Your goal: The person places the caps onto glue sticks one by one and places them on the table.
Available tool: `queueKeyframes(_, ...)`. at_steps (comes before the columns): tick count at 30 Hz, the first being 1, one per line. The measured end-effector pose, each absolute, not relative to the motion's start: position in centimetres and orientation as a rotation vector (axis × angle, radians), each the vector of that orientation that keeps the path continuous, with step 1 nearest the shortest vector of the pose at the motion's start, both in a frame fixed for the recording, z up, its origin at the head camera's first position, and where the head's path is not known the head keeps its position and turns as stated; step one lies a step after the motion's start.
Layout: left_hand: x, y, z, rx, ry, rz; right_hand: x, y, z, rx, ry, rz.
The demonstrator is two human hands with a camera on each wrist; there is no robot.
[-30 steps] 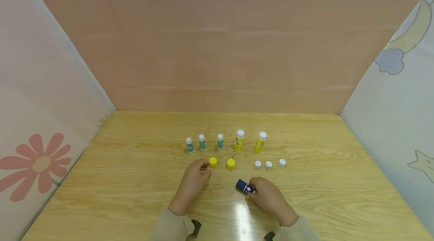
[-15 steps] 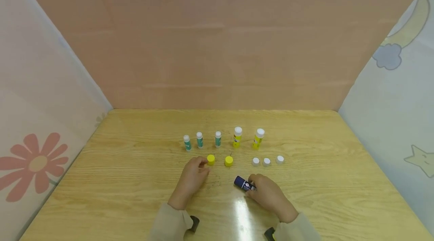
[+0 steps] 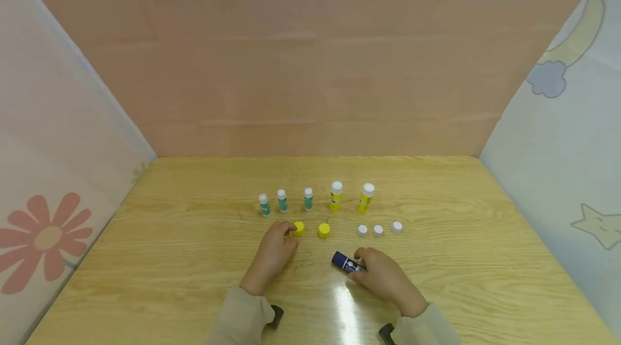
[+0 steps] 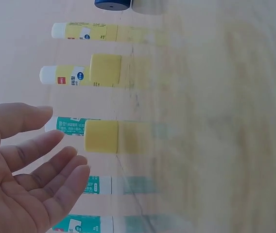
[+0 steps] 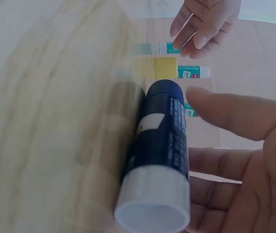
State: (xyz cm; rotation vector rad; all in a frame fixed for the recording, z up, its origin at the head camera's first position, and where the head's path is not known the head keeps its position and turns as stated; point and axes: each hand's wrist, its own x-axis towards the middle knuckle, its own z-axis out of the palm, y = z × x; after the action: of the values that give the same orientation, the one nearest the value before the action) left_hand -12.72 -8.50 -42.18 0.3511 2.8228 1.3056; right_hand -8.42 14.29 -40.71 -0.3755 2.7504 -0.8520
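A dark blue glue stick (image 3: 342,262) lies on its side on the table, its pale hollow-looking end facing the camera in the right wrist view. My right hand (image 3: 385,275) is at that end, thumb and fingers spread around the stick without closing on it. Beside the left one of two yellow caps (image 3: 298,228) is my left hand (image 3: 273,252), palm turned inward and fingers loosely bent. The left wrist view shows nothing in its grasp and a gap between the fingertips and that cap (image 4: 101,137). The other yellow cap (image 3: 324,230) stands just to the right.
Behind the caps stands a row of upright glue sticks: three teal ones (image 3: 283,205) at left, then two larger yellow ones (image 3: 336,202) with white tops. Three white caps (image 3: 378,231) sit to the right of the yellow caps. Fabric walls enclose the wooden table (image 3: 461,259).
The whole head view has drifted slightly, so everything on the table appears a little farther left. Both hands stay by the yellow cap and the dark blue glue stick.
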Motion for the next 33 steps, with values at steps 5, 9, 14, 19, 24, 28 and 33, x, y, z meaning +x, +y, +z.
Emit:
queueKeyframes(5,-13.0,-8.4,-42.0,0.328,2.809,1.303,-8.7,14.7,-40.7,-0.398,2.761,-0.877)
queueKeyframes(9,-13.2,-8.3,-42.0,0.297,2.784,1.293,-9.0,15.3,-40.8,-0.358,2.784,-0.868)
queueKeyframes(14,-13.7,-8.2,-42.0,0.266,2.768,1.260,-9.4,15.9,-40.5,-0.242,2.806,-0.885)
queueKeyframes(19,-14.1,-8.1,-42.2,0.254,2.779,1.199,-9.9,16.6,-40.3,-0.188,2.857,-0.888)
queueKeyframes(24,-14.4,-7.9,-42.5,0.256,2.808,1.151,-10.5,17.2,-40.2,-0.193,2.902,-0.909)
queueKeyframes(28,-14.6,-7.9,-42.4,0.276,2.820,1.123,-11.1,17.6,-40.2,-0.195,2.924,-0.937)
queueKeyframes(33,-14.8,-7.9,-42.2,0.286,2.807,1.108,-11.7,18.1,-40.2,-0.214,2.936,-0.966)
